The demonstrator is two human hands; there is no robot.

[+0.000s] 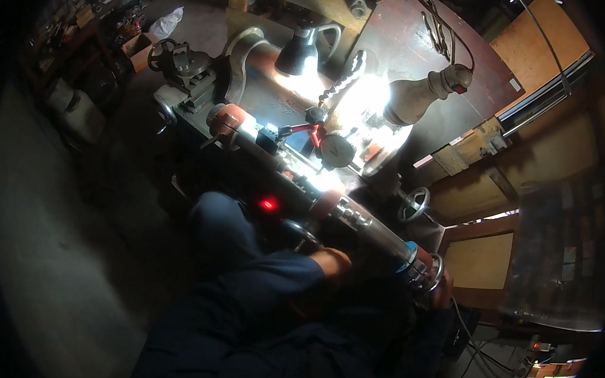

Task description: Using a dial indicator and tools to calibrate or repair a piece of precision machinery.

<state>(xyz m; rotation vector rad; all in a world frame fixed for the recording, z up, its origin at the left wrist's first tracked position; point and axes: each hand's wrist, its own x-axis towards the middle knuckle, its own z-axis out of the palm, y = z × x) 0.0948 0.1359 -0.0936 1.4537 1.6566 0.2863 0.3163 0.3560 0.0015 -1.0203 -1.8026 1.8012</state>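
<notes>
A long grinder-like machine (390,239) runs diagonally in front of me, with a chrome handwheel (438,271) at its near right end. My right hand (443,292) is at that wheel's rim, its fingers seemingly curled round it in shadow. My left hand (333,261) is low in front of the machine, beside another chrome wheel or lever (301,234); darkness hides its fingers. A round dial indicator (337,150) hangs on a red and black jointed arm (314,135) over the brightly lit middle of the machine.
A black lamp (300,55) and a larger bell-shaped lamp (416,99) glare over the machine. A smaller handwheel (414,204) sits behind it. At left stands a vise-like fixture (189,67), with a cardboard box (139,49) beyond. Cables (473,335) hang at right.
</notes>
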